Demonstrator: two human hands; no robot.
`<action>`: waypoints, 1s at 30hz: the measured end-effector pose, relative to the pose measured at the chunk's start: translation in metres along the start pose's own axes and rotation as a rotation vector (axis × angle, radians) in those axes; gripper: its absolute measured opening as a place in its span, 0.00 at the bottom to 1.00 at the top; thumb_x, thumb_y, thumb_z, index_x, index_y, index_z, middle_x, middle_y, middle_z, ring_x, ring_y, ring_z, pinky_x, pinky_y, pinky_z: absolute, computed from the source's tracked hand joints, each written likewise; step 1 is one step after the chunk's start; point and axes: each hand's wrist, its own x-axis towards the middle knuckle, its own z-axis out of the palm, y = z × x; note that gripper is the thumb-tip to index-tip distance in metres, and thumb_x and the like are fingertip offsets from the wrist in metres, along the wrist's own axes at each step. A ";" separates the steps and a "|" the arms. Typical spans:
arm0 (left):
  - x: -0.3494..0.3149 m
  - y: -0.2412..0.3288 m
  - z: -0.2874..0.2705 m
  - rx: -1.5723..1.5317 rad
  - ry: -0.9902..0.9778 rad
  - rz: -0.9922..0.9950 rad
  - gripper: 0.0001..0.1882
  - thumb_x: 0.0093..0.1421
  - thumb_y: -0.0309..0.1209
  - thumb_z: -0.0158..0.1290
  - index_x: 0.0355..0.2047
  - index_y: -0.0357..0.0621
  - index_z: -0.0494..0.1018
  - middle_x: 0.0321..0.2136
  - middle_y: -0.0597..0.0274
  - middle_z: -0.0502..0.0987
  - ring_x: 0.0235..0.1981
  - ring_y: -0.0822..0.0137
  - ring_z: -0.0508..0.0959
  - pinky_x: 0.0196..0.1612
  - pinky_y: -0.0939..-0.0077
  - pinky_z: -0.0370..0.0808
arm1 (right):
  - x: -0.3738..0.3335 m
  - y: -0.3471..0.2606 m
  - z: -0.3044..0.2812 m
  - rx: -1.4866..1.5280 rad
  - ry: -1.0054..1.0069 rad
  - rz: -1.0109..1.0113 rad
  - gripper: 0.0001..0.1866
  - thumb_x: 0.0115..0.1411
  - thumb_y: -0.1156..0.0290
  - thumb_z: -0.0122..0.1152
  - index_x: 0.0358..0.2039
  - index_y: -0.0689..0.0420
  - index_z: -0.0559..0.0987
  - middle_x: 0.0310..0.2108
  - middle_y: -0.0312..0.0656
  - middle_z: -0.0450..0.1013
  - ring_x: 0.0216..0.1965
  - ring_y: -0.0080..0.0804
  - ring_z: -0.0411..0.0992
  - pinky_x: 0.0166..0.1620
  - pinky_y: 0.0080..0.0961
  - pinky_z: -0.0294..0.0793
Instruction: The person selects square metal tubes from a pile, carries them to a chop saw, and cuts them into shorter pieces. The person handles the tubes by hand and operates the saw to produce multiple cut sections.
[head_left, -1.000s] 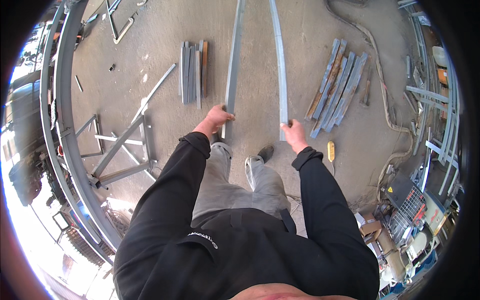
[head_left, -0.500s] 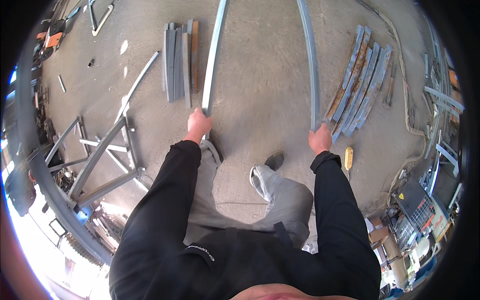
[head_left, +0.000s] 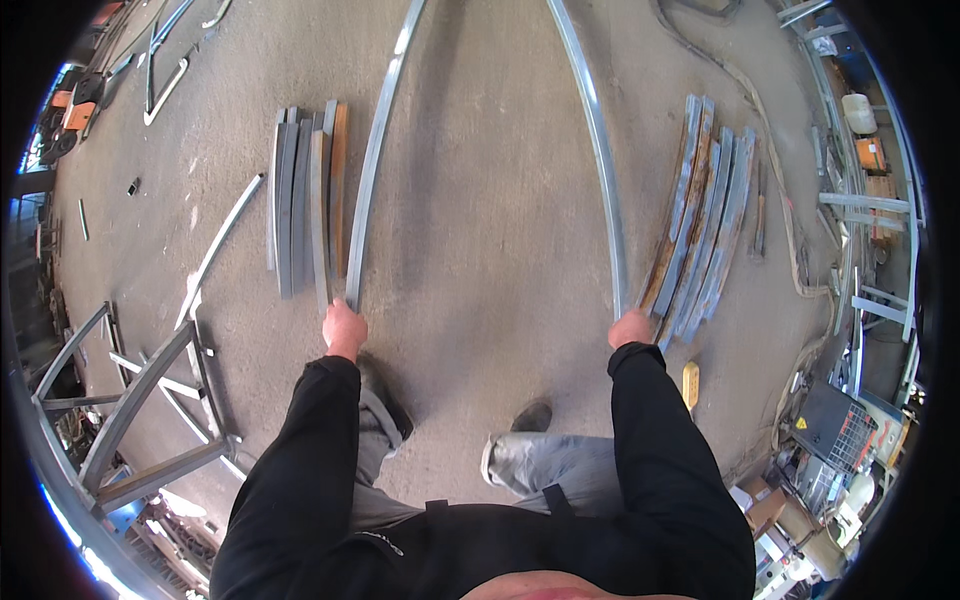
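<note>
My left hand (head_left: 345,328) is closed round the near end of a long grey metal bar (head_left: 376,150). A second long metal bar (head_left: 595,130) has its near end in my closed right hand (head_left: 631,328). Both bars run away from me and draw closer together toward the upper edge, where their far ends leave the view. Just left of the left bar lies a stack of short grey bars (head_left: 286,210), one of them rusty brown. Close by my right hand is another stack of short, rust-stained bars (head_left: 712,200) on the floor.
A welded metal frame (head_left: 135,410) stands at the left, with a thin bar (head_left: 225,240) beyond it. A yellow-handled tool (head_left: 690,384) lies by my right forearm. Along the right run a cable (head_left: 770,150), a dark machine (head_left: 835,430) and metal racking (head_left: 865,203).
The view has shifted, so the floor and stacks sit lower in it. My hands are farther apart, both still gripping the bars, which now converge more at the far side.
</note>
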 end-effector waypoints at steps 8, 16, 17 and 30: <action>-0.003 0.031 0.040 0.011 -0.054 -0.013 0.29 0.63 0.43 0.65 0.56 0.35 0.73 0.53 0.37 0.81 0.56 0.40 0.82 0.59 0.52 0.81 | -0.003 -0.045 0.048 0.070 -0.152 -0.032 0.13 0.61 0.69 0.65 0.43 0.62 0.88 0.47 0.58 0.84 0.51 0.58 0.83 0.54 0.47 0.84; -0.018 0.048 0.048 -0.026 -0.102 -0.050 0.33 0.62 0.46 0.66 0.58 0.33 0.72 0.56 0.37 0.80 0.59 0.40 0.80 0.62 0.53 0.79 | -0.042 -0.063 0.054 0.149 -0.255 0.026 0.14 0.61 0.66 0.68 0.44 0.61 0.87 0.47 0.54 0.84 0.53 0.52 0.83 0.54 0.43 0.84; -0.017 0.049 0.045 -0.031 -0.105 -0.055 0.34 0.62 0.46 0.66 0.58 0.33 0.72 0.56 0.37 0.80 0.60 0.41 0.80 0.62 0.53 0.79 | -0.042 -0.066 0.053 0.137 -0.244 0.011 0.14 0.61 0.66 0.68 0.43 0.60 0.88 0.47 0.54 0.84 0.52 0.52 0.83 0.54 0.43 0.84; -0.008 0.048 0.044 0.012 -0.273 -0.008 0.38 0.59 0.47 0.69 0.61 0.33 0.71 0.61 0.37 0.77 0.63 0.42 0.78 0.64 0.55 0.78 | -0.086 -0.107 0.056 0.199 -0.314 -0.069 0.17 0.60 0.61 0.70 0.44 0.59 0.89 0.47 0.57 0.84 0.52 0.55 0.82 0.55 0.45 0.83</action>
